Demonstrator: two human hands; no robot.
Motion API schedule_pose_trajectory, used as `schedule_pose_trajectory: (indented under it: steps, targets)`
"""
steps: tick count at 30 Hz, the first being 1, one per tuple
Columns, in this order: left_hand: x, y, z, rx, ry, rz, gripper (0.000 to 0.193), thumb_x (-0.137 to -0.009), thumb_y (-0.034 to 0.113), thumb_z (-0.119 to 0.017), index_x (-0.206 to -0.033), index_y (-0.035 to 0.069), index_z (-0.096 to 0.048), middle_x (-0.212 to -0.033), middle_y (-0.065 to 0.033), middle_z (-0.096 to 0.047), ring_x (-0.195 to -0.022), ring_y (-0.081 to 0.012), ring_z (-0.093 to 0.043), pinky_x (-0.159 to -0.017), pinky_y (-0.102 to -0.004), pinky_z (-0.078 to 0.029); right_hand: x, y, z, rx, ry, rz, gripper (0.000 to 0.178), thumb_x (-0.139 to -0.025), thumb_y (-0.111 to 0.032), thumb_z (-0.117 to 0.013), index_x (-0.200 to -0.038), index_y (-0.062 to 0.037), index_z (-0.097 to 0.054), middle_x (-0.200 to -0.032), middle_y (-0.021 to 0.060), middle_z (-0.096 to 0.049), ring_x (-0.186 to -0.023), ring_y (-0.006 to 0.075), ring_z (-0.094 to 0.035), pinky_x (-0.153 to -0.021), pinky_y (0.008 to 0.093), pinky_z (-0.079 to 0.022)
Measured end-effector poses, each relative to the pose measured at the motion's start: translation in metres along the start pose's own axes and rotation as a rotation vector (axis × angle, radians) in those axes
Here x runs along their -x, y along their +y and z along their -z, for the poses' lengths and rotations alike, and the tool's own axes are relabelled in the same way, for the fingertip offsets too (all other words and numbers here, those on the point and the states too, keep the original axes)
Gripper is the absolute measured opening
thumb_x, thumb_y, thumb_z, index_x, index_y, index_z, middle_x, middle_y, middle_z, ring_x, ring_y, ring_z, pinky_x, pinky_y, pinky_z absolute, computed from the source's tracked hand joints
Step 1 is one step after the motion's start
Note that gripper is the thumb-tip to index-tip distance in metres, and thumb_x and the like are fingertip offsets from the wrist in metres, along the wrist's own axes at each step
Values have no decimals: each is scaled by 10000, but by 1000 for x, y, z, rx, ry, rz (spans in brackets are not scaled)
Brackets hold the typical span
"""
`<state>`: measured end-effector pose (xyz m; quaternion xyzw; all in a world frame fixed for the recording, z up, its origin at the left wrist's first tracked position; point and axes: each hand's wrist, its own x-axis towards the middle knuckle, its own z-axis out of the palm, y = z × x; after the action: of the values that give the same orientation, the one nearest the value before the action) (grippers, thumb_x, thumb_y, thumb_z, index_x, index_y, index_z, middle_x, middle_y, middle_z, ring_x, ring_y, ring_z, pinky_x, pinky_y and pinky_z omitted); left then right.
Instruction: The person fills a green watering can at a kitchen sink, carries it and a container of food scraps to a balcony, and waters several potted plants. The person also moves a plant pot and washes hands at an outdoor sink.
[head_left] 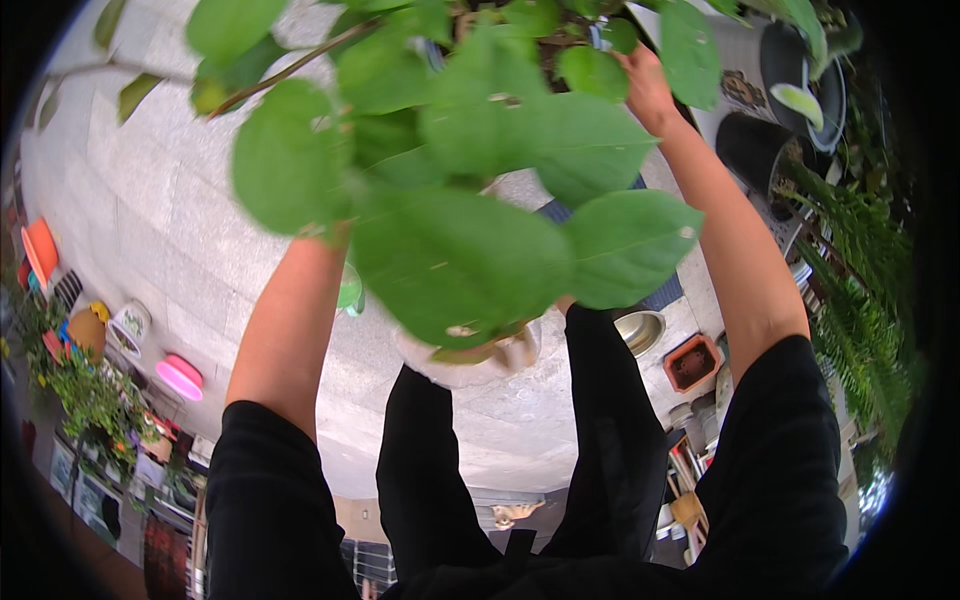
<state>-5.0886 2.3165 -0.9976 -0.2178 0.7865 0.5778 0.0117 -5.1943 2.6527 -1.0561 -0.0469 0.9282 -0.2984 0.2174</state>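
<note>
A leafy plant with large broad green leaves fills the upper middle of the view, close to the camera. My left forearm reaches up behind its leaves, which hide my left hand. On the plant's far right side is my right hand, beside a small leaf. Its fingertips are covered by foliage, so what they hold cannot be made out. A thin brown branch sticks out to the left. Below the leaves, between my legs, a whitish rounded thing shows only in part.
On the right are a square terracotta pot, a metal bowl, a black pot and ferns. A pink basin, an orange basin and potted plants line the left. Pale paving lies underneath.
</note>
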Motion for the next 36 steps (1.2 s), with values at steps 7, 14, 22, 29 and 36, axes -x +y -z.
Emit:
schedule_pose_trajectory:
  steps: [7, 14, 22, 29, 36]
  targets:
    - [139, -81, 144, -452, 579, 256, 225, -895, 172, -504, -964, -38, -466, -882, -115, -474, -814, -204, -457, -774, -334, -393, 177, -11, -5, -367, -210, -428, 350, -868, -116, -507, -1200, -7, -484, -932, 87, -618, -799, 202, -609, -711, 336, -490]
    - [306, -203, 176, 69, 560, 962, 346, -862, 247, -564, -1068, -2, -444, -972, -80, -473, -849, -180, -454, -773, -326, -390, 292, -55, -40, -450, -254, -453, 389, -870, -48, -485, -1256, -21, -441, -910, 96, -619, -748, 136, -613, -657, 239, -489]
    - [299, -225, 161, 558, 302, 1025, 297, -860, 211, -506, -1135, 109, -458, -894, -27, -575, -787, -152, -553, -740, -374, -450, 300, -116, -23, -166, -339, -620, 186, -899, -151, -521, -883, 23, -583, -686, 70, -622, -567, 100, -572, -618, 219, -479]
    - [282, -183, 171, 601, 396, 1035, 253, -847, 176, -468, -1075, 66, -467, -881, -77, -569, -592, -155, -566, -560, -317, -497, 297, -158, -22, -122, -192, -278, 148, -888, -62, -491, -952, -2, -610, -760, 55, -616, -644, 90, -545, -658, 250, -473]
    - [288, -106, 185, 513, 440, 740, 249, -859, 151, -463, -1063, 8, -458, -931, -109, -562, -576, -159, -568, -486, -287, -494, 286, -328, -30, 62, -450, 482, 304, -744, 36, -530, -1024, -56, -609, -1107, 120, -587, -930, 298, -600, -779, 344, -499]
